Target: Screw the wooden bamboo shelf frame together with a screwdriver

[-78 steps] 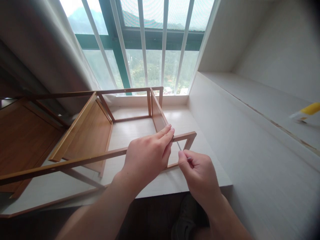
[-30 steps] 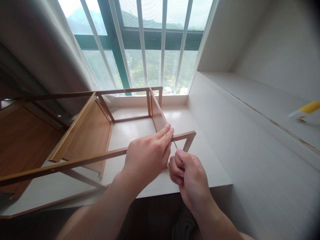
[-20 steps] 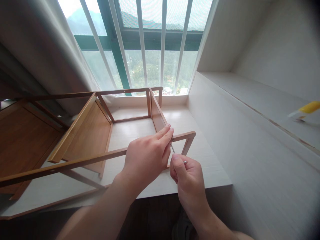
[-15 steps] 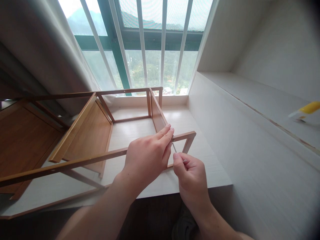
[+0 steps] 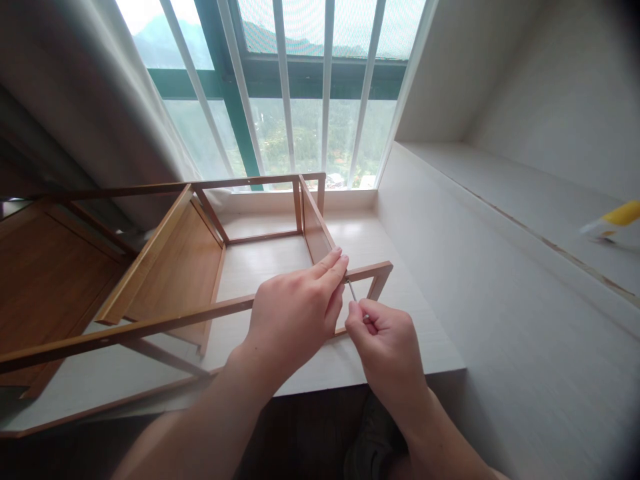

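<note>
A brown wooden shelf rack (image 5: 367, 271) lies on its side, its shelf panels standing up. My left hand (image 5: 295, 310) is closed over the near rail where a shelf panel (image 5: 316, 223) meets it, fingers together along the panel's edge. Most of that joint is hidden under the hand. Just right of it, a thin metal hex key (image 5: 353, 291) reaches up to the rail, its tip at the rail's side. My right hand (image 5: 387, 340) pinches the key's lower part between thumb and curled fingers, and the fist covers the rest of it.
The rack lies on a pale window ledge (image 5: 420, 333) beneath a barred window (image 5: 305, 127). A pale side wall (image 5: 450, 267) rises on the right, topped by a shelf with a yellow-and-white object (image 5: 613, 220). A curtain (image 5: 125, 120) hangs at left.
My right hand has turned slightly and shifted a little up with the hex key, whose angle has changed slightly. My left hand and the rack stay in place.
</note>
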A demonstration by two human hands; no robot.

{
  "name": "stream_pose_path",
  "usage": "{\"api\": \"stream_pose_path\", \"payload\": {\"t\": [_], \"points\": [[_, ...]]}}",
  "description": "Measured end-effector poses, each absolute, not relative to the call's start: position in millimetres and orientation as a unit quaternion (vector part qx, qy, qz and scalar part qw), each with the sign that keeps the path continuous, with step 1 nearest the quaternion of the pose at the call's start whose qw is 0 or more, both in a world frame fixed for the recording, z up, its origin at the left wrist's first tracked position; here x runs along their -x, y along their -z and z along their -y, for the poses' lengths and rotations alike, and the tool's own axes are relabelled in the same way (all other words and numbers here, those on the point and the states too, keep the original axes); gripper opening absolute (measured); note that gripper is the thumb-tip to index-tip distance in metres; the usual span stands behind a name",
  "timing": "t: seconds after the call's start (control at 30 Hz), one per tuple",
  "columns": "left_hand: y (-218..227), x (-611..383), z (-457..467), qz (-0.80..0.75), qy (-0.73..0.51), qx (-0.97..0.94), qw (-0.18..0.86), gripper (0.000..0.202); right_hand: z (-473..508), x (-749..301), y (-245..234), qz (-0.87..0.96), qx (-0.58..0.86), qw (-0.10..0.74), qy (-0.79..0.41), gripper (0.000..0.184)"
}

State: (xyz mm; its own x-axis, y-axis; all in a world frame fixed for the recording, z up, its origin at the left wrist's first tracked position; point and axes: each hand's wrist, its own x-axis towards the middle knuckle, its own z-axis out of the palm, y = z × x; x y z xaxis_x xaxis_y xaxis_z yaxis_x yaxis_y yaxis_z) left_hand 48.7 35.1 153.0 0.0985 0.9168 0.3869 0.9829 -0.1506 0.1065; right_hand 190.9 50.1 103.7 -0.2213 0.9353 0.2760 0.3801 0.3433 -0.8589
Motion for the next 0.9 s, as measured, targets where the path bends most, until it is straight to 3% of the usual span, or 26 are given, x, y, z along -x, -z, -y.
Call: {"api": "stream_pose_path", "payload": {"t": [0.67, 0.9], "points": [[-153, -50, -35, 0.643, 0.175, 0.738, 0.107, 0.041, -60, -201, -108, 0.796, 0.442, 0.354, -0.213, 0.037], [-154, -49, -35, 0.643, 0.173, 0.738, 0.109, 0.041, -57, -201, -108, 0.782, 0.453, 0.350, -0.246, 0.037]]}}
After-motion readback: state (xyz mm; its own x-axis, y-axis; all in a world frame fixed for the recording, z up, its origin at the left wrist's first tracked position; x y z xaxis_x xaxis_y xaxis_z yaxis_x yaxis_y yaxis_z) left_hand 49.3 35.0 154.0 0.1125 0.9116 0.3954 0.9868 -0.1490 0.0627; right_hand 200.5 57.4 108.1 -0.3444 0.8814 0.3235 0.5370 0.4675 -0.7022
